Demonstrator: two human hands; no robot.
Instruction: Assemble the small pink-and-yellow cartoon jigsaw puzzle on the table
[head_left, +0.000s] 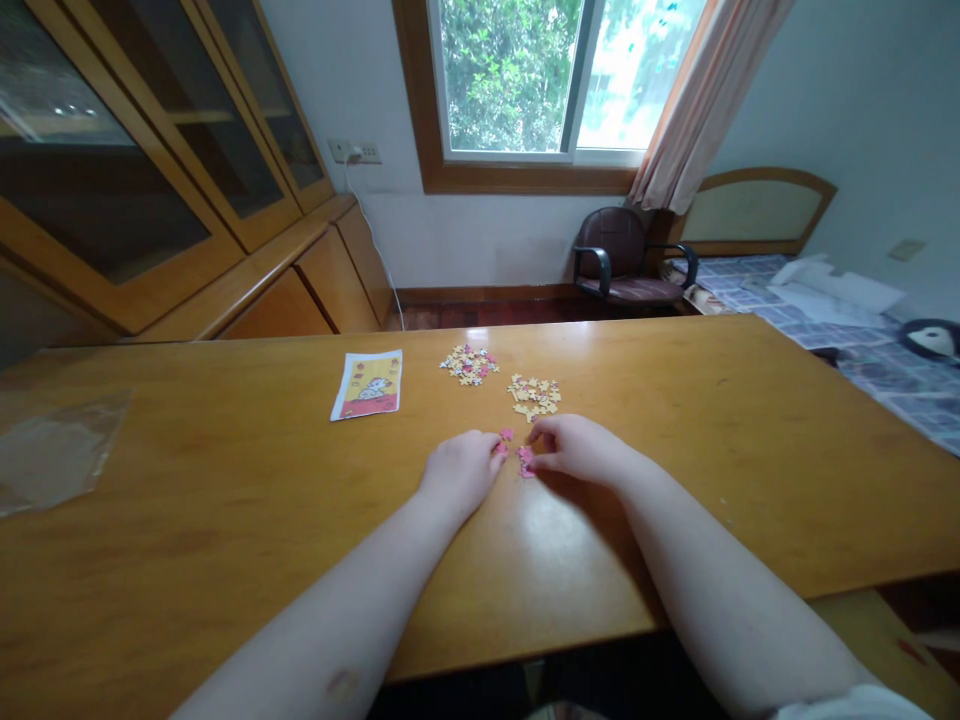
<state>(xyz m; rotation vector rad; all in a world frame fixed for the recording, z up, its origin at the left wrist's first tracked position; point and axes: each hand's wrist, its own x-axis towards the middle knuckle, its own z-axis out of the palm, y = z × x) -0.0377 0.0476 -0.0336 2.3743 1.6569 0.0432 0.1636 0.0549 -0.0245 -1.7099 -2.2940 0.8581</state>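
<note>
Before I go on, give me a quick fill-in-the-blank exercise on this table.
1. Seen from the person's side, the picture card lies to the ____ of both heaps of puzzle pieces.
2. Beyond the hands, the number of heaps is ____.
3. The small pieces between the left hand and right hand are mainly ____ in colour.

Missing words: left; two; pink.

The table (pixel 262 490) holds puzzle pieces (pixel 535 390) right of a card (pixel 369 386).
</note>
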